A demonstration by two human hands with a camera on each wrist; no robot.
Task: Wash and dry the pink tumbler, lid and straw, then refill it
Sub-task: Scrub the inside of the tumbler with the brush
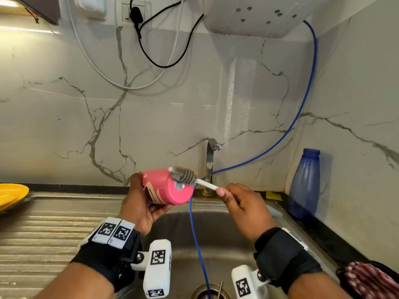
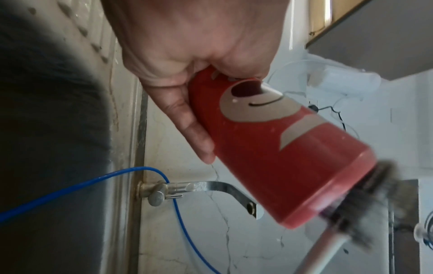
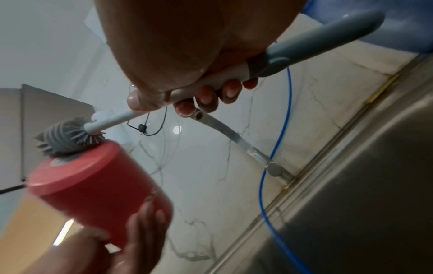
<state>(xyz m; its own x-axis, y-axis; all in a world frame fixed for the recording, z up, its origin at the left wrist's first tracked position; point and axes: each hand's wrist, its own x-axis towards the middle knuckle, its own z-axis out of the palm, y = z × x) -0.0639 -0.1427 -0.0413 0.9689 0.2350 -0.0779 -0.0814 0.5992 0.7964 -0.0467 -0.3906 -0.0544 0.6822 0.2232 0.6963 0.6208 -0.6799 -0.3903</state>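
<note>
The left hand (image 1: 138, 203) is gripping the tumbler (image 1: 167, 186); the right hand (image 1: 244, 205) is gripping the brush (image 1: 184, 174), pressing against its base.

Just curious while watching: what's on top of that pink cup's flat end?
The grey head of a bottle brush rests against the upturned base of the pink tumbler, partly covering a silver spot at its centre. The right hand holds the brush, the left hand the tumbler. Its inside isn't visible.

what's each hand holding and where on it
Left hand grips the pink tumbler round its body; right hand grips the brush by its handle.
</note>
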